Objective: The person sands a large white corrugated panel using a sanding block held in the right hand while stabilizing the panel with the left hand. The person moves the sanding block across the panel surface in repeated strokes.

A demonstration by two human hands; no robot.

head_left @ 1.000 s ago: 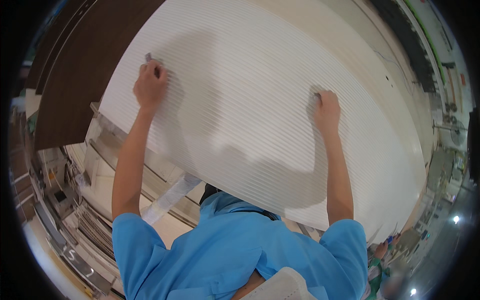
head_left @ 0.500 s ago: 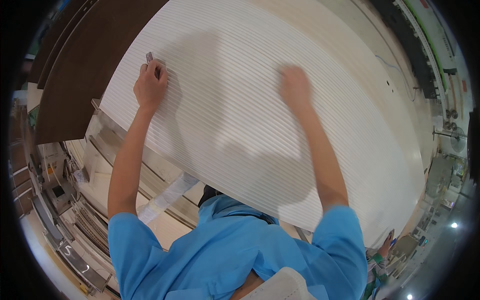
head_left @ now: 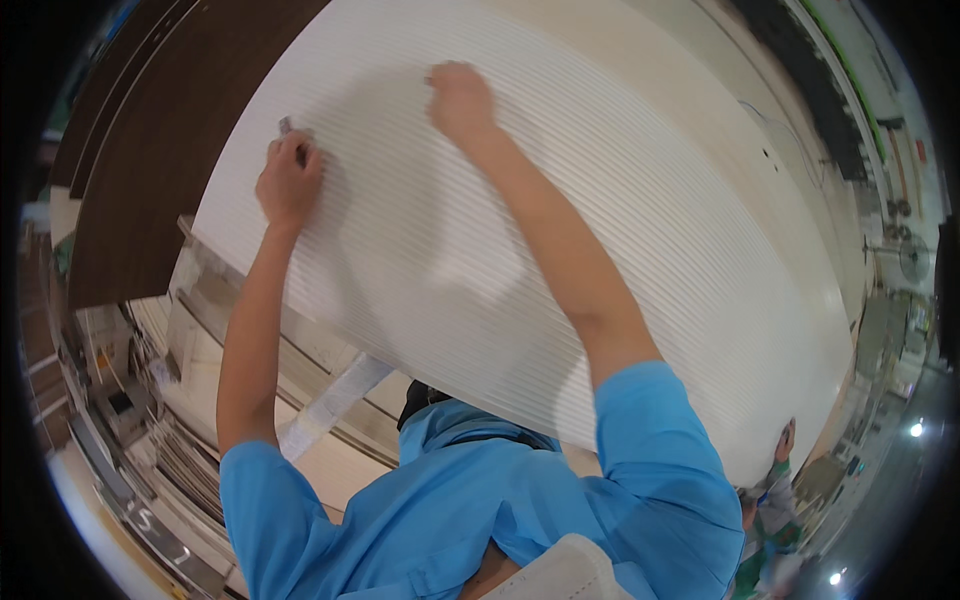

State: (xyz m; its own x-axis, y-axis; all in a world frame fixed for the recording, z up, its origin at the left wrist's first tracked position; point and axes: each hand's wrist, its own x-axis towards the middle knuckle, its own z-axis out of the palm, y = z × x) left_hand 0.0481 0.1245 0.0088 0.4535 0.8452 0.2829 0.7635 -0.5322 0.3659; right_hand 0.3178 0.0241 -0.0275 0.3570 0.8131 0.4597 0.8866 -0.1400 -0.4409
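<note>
A large white panel (head_left: 560, 230) with fine parallel grooves spreads out in front of me. Over its left part, my left hand (head_left: 288, 185) is closed around a small greyish block (head_left: 286, 126), whose end sticks out beyond the fingers. Farther from me and nearer the panel's middle, my right hand (head_left: 464, 108) has its fingers curled at the grooved surface. A tiny dark tip shows at those fingers, but blur hides what it is. Both forearms reach across the panel and cast shadows on it.
Dark brown boards (head_left: 165, 150) stand at the far left. Below the panel's near edge lie pale planks and a plastic-wrapped bar (head_left: 335, 405). At the right, another person's hand (head_left: 786, 440) is by the panel's edge. A fan (head_left: 912, 258) stands farther right.
My right hand has swept left and farther away across the panel, toward my left hand. The left hand has shifted slightly, still holding the block. The other person's hand has risen along the edge.
</note>
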